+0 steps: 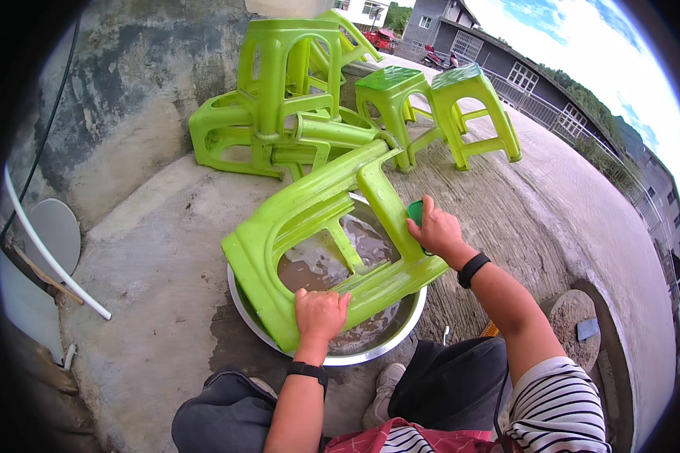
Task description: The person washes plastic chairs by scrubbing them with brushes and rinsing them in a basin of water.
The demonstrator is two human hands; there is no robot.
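A green plastic stool [255, 249] lies on its side across a round metal basin [418, 308] of murky, sudsy water [311, 263]. My left hand [320, 317] grips the stool's near edge beside its side opening. With my right hand [439, 229] I hold a dark green object [415, 212], probably a scrubbing brush, against the stool's leg on the right; my fingers hide most of it. The stool's legs point away to the upper right, and its seat end is at the lower left.
Several green stools [289, 68] are piled beyond the basin by a stained wall [130, 73]. Two more stools [394, 85] stand upright at the right. A white pipe [51, 260] leans at the left. A round concrete block [572, 311] is by my right side.
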